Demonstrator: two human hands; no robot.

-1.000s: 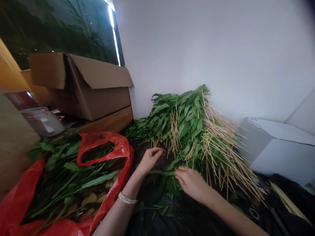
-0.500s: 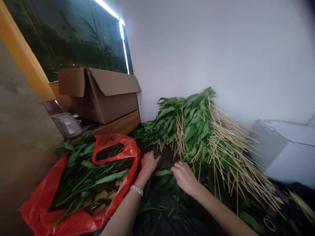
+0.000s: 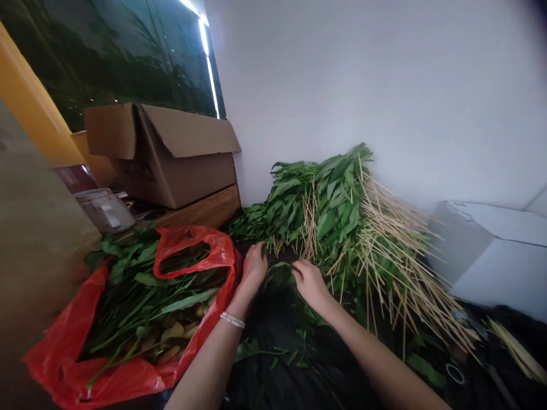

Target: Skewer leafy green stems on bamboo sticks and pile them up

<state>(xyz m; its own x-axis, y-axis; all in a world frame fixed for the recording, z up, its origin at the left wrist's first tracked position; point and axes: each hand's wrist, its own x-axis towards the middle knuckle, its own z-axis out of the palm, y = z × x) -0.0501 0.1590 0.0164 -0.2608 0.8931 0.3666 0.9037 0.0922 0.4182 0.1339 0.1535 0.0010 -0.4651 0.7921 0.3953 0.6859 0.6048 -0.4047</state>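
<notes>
My left hand (image 3: 254, 266) and my right hand (image 3: 308, 280) are close together low over a black sheet (image 3: 294, 376). Both are closed on a bent green leaf (image 3: 278, 270) that arches between them. A beaded bracelet (image 3: 232, 320) circles my left wrist. Just beyond my hands lies a big heap of green leaves (image 3: 325, 205) threaded on thin bamboo skewers (image 3: 397, 250), leaning against the white wall. At my left stands a red plastic bag (image 3: 128, 364) full of loose green leaves (image 3: 149, 296).
A brown cardboard box (image 3: 171, 154) sits on a wooden ledge at the back left, with a plastic tub (image 3: 105, 209) beside it. A white box (image 3: 496, 250) stands at the right. Loose leaf scraps (image 3: 282, 356) lie on the black sheet near my arms.
My hands have moved up toward the heap and closer together. The flat leaf between them is now bent into an arch, and my left hand has closed on it.
</notes>
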